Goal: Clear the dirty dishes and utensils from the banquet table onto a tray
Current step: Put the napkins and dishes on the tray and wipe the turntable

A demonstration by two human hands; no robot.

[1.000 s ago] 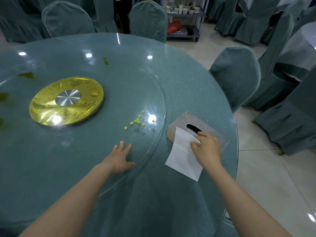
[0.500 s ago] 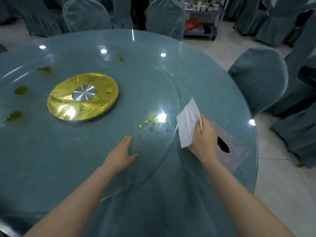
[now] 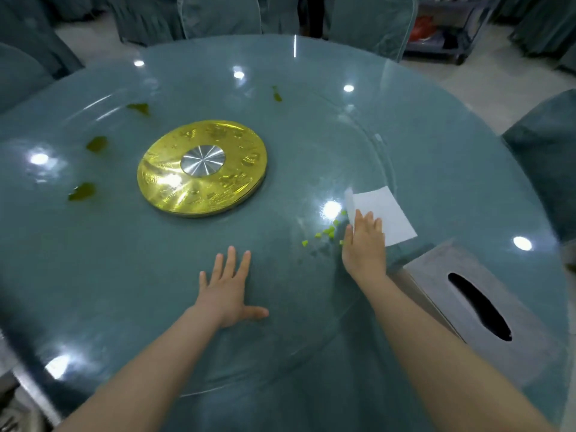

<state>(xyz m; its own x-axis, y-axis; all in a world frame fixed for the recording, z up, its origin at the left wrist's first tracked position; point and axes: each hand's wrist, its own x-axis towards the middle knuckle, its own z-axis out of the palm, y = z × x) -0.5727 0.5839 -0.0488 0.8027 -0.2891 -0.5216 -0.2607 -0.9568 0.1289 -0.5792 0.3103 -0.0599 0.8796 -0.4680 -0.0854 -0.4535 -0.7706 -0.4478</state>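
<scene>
My right hand presses a white tissue flat on the glass turntable, fingers straight, just right of several small yellow-green food bits. My left hand rests flat on the turntable with its fingers spread, holding nothing. No dishes, utensils or tray are visible on the round glass-topped table.
A gold disc with a silver hub sits at the turntable's middle. Green sauce smears lie at the left and far side. A grey tissue box stands at the right edge. Covered chairs ring the table; a cart stands behind.
My right hand pulled the tissue out of the box, carried it left over the turntable and laid it down beside the food bits. My left hand stayed flat on the glass.
</scene>
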